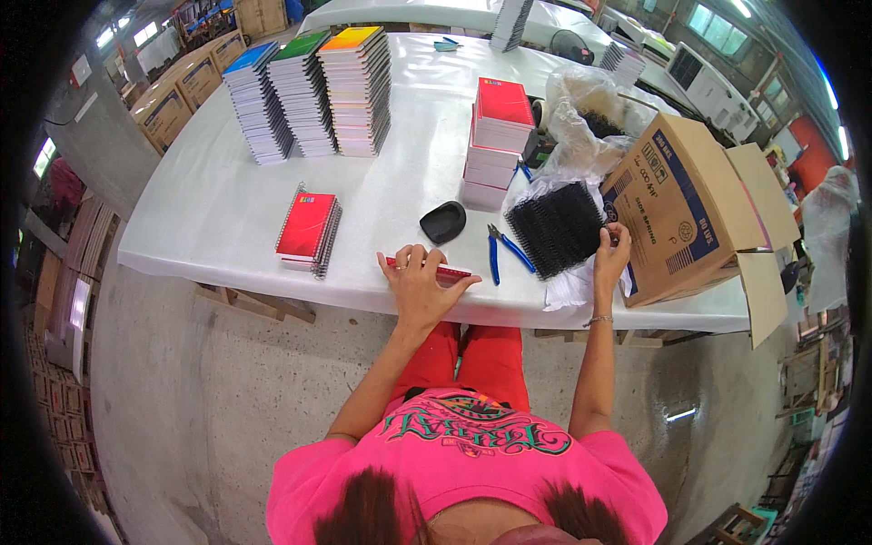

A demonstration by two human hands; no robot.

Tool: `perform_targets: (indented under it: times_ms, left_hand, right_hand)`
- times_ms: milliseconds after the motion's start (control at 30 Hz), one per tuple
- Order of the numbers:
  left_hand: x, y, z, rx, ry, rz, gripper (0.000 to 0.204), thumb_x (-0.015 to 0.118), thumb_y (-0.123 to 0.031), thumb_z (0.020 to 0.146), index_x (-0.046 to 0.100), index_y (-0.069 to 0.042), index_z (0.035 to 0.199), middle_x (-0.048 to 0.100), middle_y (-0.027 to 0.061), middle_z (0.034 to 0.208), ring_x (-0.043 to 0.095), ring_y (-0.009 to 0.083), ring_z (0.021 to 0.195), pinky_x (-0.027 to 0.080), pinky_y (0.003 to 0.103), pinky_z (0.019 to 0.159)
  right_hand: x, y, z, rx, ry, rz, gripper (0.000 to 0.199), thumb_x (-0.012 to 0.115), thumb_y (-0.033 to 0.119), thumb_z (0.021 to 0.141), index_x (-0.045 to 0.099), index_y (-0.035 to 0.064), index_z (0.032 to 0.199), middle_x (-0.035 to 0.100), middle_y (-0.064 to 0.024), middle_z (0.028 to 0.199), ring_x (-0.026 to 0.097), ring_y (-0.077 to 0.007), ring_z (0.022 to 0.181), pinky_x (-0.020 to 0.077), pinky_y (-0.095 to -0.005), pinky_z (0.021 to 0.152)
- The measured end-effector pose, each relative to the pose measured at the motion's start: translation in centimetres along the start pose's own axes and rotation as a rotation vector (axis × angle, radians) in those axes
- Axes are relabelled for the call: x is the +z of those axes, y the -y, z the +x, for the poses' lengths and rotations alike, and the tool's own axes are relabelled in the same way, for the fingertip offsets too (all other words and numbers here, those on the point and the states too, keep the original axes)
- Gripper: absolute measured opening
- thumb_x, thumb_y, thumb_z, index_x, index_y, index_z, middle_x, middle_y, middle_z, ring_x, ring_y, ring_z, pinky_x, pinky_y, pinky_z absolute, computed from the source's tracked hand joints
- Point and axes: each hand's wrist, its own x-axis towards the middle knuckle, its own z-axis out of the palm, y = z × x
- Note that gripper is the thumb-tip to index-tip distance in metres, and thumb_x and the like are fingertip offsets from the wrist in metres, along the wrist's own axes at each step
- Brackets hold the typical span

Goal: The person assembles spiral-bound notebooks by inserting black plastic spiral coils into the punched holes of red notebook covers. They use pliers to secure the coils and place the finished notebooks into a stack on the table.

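Left hand (pixel 420 283) lies flat, fingers spread, pinning the thin red-covered notebook (pixel 434 269) at the near table edge, its long axis running left-right, while the right hand (pixel 611 252) pinches the black spiral binding coil bundle (pixel 556 227) off to the right, nearer that hand

Near table edge, left hand (pixel 420 283) flat on thin red-covered notebook (pixel 434 269). To the right, right hand (pixel 611 254) touching bundle of black plastic binding spirals (pixel 556 227), just left of open brown cardboard box (pixel 683 211). Between notebook and spirals, blue-handled pliers (pixel 504 251); behind notebook, small black oval dish (pixel 443 221). Further left, short stack of red spiral-bound notebooks (pixel 309 232). Behind pliers, tall pile of red-covered unbound pads (pixel 498 141). At far left of white-covered table (pixel 209 204), three tall stacks of bound notebooks (pixel 309 91). Behind spirals, crumpled clear plastic bag (pixel 586 113).
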Motion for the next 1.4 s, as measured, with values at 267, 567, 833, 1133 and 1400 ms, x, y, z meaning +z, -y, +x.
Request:
perform_targets:
  times_ms: [267,567,833,1133,1400]
  left_hand:
    - [0.8,0.3,0.1,0.027,-0.025,0.042,0.048,0.079,-0.056,0.068,0.063,-0.013,0.084,0.051,0.0038,0.093,0.048,0.0253,0.107,0.025,0.066,0.101]
    - [0.6,0.3,0.0,-0.011,0.003,-0.076,0.041,0.080,-0.055,0.067,0.068,-0.020,0.084,0.054,-0.0007,0.095,0.049,0.0242,0.109,0.026,0.064,0.099]
    - [-0.3,0.8,0.3,-0.023,0.072,-0.204,0.030,0.080,-0.049,0.070,0.075,-0.024,0.087,0.056,-0.0017,0.094,0.049,0.0226,0.111,0.022,0.064,0.102]
    - [-0.2,1.0,0.3,-0.015,0.080,-0.244,0.028,0.083,-0.042,0.068,0.076,-0.021,0.085,0.057,-0.0014,0.093,0.049,0.0234,0.110,0.021,0.060,0.102]
    - [0.1,1.2,0.3,0.015,0.061,-0.257,0.028,0.083,-0.042,0.067,0.076,-0.021,0.085,0.057,-0.0013,0.093,0.049,0.0233,0.110,0.021,0.058,0.102]
  right_hand:
    - [-1.6,2.4,0.7,0.379,0.095,0.922,0.016,0.068,0.018,0.096,0.063,0.0067,0.107,0.063,-0.0011,0.095,0.059,-0.0106,0.087,0.0482,-0.0246,0.081]
    - [-2.3,12.8,-1.5,0.170,0.605,0.889,0.021,0.055,0.016,0.102,0.060,0.0027,0.117,0.064,-0.0040,0.091,0.061,-0.0099,0.083,0.0490,-0.0241,0.079]
    - [1.5,15.6,-8.3,-0.317,0.825,0.261,0.019,0.065,0.010,0.090,0.064,0.0065,0.109,0.065,-0.0069,0.093,0.060,-0.0168,0.081,0.0408,-0.0337,0.083]
    - [1.9,15.3,-9.6,-0.334,0.812,0.197,0.017,0.063,0.012,0.089,0.067,0.0125,0.106,0.063,-0.0056,0.090,0.060,-0.0232,0.087,0.0325,-0.0399,0.091]
    - [1.9,14.9,-9.6,-0.177,0.855,0.415,0.014,0.062,0.011,0.090,0.068,0.0076,0.103,0.063,-0.0085,0.086,0.059,-0.0266,0.078,0.0408,-0.0365,0.077]
